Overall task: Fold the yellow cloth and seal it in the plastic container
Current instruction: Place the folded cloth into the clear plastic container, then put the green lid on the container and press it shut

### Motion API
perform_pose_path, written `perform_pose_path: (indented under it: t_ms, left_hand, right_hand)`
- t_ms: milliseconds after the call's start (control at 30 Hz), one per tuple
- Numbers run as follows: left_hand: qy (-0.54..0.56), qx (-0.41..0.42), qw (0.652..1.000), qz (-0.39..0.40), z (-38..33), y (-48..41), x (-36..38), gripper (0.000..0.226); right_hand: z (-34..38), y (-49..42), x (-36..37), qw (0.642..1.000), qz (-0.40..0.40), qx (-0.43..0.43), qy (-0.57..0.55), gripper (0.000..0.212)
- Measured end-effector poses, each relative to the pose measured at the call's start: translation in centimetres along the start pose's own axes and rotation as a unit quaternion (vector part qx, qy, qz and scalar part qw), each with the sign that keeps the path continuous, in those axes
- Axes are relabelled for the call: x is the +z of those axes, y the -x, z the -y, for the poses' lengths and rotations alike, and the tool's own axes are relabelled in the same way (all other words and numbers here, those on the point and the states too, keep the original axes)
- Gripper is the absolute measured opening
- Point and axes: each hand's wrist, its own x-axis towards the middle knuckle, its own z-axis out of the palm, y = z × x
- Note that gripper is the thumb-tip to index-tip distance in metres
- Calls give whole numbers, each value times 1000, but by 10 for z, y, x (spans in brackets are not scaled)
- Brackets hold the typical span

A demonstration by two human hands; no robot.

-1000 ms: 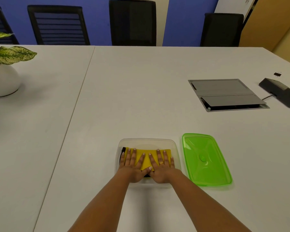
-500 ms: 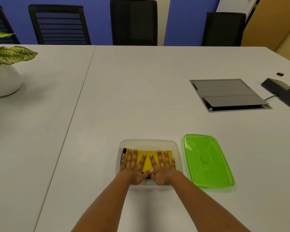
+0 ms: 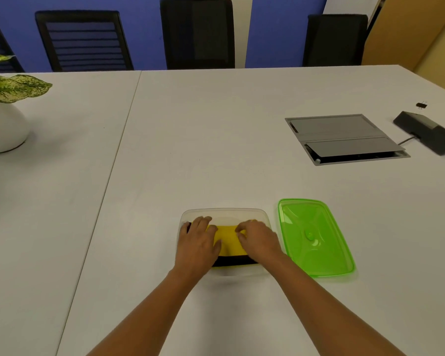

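Note:
The folded yellow cloth (image 3: pixel 228 240), with a black edge along its near side, lies inside the clear plastic container (image 3: pixel 225 211) near the table's front. Both of my hands are down in the container. My left hand (image 3: pixel 197 240) covers the cloth's left end with its fingers curled down over it. At the right end, my right hand (image 3: pixel 260 240) curls its fingertips into the fabric. Only the middle strip of the cloth shows between them. The green translucent lid (image 3: pixel 315 236) lies flat on the table just right of the container, touching neither hand.
A white pot with a leafy plant (image 3: pixel 4 124) stands at the far left. A grey cable hatch (image 3: pixel 344 138) is set into the table at the right, with a dark device (image 3: pixel 427 132) and a small binder clip (image 3: pixel 421 105) beyond it. Black chairs line the far edge.
Both hands lay flat side by side on the cloth; now they have spread apart to its two ends and their fingers have curled down. The black edge now shows.

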Motion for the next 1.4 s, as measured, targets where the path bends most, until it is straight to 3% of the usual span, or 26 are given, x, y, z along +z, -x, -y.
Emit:
perform_pose_path:
  t_ms: [67,167,267,333,500,600,833,967,1167,1400]
  left_hand:
    - [15,-19,999,-26,3,4,-5,28]
    - [23,-55,998,-9,10,15,-5,44]
    - [39,-77,996,21,15,22,-1,48]
    - [53,-84,994,34,16,22,1,50]
    - [89,-96,991,30,15,23,7,62]
    - [101,-96,990,30,15,24,6,72]
    - [119,-100,987,30,15,24,5,75]
    - [119,-98,987,35,14,24,3,76]
    - [145,-107,983,35,15,29,-1,81]
    - [245,-113,963,0,18,27,-23,43]
  right_hand:
    - [-5,3,-7,992,-102,12,-71,24]
    - [-20,5,-13,951,-243,43,-188,16]
    - [-41,4,-14,915,-302,122,-236,16]
    - [-57,2,-9,908,-278,185,-252,17]
    - [-83,6,14,949,-82,246,-177,39]
    - [-85,12,23,958,-67,246,-131,43]
    - [-87,17,25,971,-57,224,-58,22]
    - [-80,19,15,965,-102,228,-77,20]
    - [-60,16,-17,943,-234,201,-124,22]
    - [-31,15,-48,933,-347,46,-84,18]
